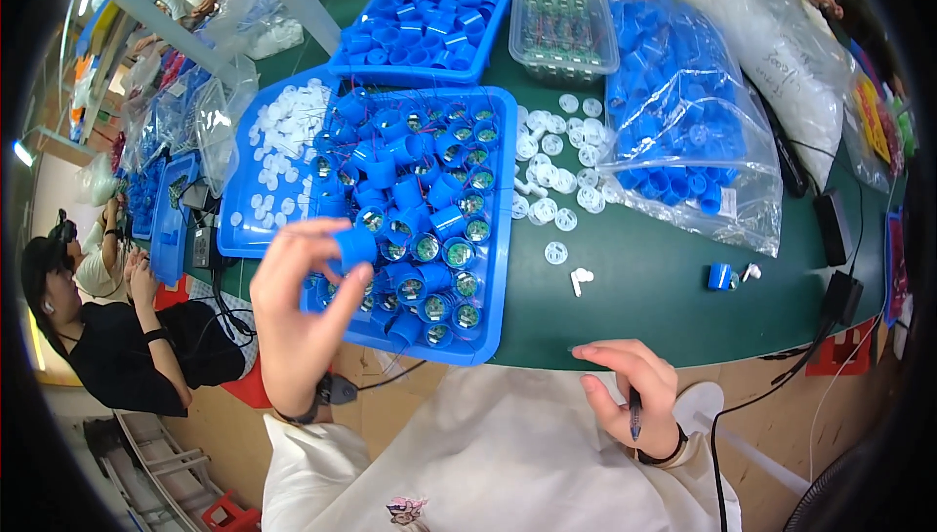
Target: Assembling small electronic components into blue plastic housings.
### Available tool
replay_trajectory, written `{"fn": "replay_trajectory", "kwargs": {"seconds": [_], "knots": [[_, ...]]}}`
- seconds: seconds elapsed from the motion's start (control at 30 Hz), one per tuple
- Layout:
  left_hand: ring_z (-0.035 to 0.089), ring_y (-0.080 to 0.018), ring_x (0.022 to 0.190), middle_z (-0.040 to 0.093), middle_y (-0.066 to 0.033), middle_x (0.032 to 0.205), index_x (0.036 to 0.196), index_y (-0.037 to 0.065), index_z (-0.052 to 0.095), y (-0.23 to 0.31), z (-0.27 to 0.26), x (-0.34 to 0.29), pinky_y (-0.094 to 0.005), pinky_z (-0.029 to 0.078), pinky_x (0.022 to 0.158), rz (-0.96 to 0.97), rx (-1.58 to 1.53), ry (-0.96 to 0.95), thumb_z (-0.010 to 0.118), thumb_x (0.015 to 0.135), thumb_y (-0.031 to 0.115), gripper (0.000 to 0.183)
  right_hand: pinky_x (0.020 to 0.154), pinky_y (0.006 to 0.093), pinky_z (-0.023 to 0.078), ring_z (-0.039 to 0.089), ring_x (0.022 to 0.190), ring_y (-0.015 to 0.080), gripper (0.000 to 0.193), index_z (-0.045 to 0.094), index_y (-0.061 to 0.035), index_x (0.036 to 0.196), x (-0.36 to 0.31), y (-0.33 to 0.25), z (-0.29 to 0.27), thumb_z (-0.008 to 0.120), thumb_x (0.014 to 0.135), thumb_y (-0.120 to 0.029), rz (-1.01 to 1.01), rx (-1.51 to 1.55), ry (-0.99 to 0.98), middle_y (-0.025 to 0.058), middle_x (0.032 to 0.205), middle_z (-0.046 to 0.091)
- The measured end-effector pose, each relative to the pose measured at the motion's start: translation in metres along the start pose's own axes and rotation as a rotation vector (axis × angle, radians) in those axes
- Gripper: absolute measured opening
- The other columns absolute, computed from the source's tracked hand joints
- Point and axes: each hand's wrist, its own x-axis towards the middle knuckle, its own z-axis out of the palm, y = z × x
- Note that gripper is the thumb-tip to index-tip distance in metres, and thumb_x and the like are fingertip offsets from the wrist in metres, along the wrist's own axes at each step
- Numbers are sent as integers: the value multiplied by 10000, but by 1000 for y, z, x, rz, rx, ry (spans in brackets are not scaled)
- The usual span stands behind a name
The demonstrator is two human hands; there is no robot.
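My left hand [298, 322] pinches a small blue plastic cup [355, 250] between thumb and fingers, over the near left part of a blue tray [505, 200]. That tray is full of similar blue cups, many with green circuit boards and thin wires inside. At the table's front edge, my right hand [644, 390] has a pen [635, 417] tucked in its palm, tip toward me. Its index finger and thumb are apart. Clear round discs [564, 220] lie scattered right of the tray, with a small white piece [582, 279] nearer me.
A bag of blue cups [673, 93], a clear container of circuit boards [564, 20] and another tray of cups [478, 68] stand farther back. White discs [288, 127] fill a tray at left. A single blue cup [720, 276] lies at right. A co-worker [117, 337] sits at left.
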Motion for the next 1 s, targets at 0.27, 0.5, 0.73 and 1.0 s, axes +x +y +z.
{"fn": "replay_trajectory", "kwargs": {"seconds": [0.27,0.5,0.73,1.0], "knots": [[622,-221,950,646,-134,1128,910,-4,658,-16,8,56,-289,465,717,195,187,18,709,763,51,165,570,268,512,667,729,232,252,642,15,975,6,0,1,715,734,19,-1,-11,-71,120,944,671],[622,-275,947,648,-129,1051,889,14,680,24,20,11,-351,479,821,291,154,42,700,718,-18,175,556,275,504,661,716,230,239,644,0,973,1,7,-6,711,744,11,63,-57,-44,116,933,668],[627,-245,854,668,-85,975,838,52,707,52,76,-34,-342,484,748,405,-292,-462,758,672,59,175,502,299,479,616,614,221,201,638,-39,950,-2,18,-14,715,764,-34,215,-244,40,81,917,637],[609,-254,911,644,-77,994,947,37,668,49,158,-55,-340,482,771,305,-417,-608,701,785,76,170,546,300,477,593,684,227,197,639,-32,987,-10,54,-58,700,807,-85,482,-699,525,89,862,578]]}}
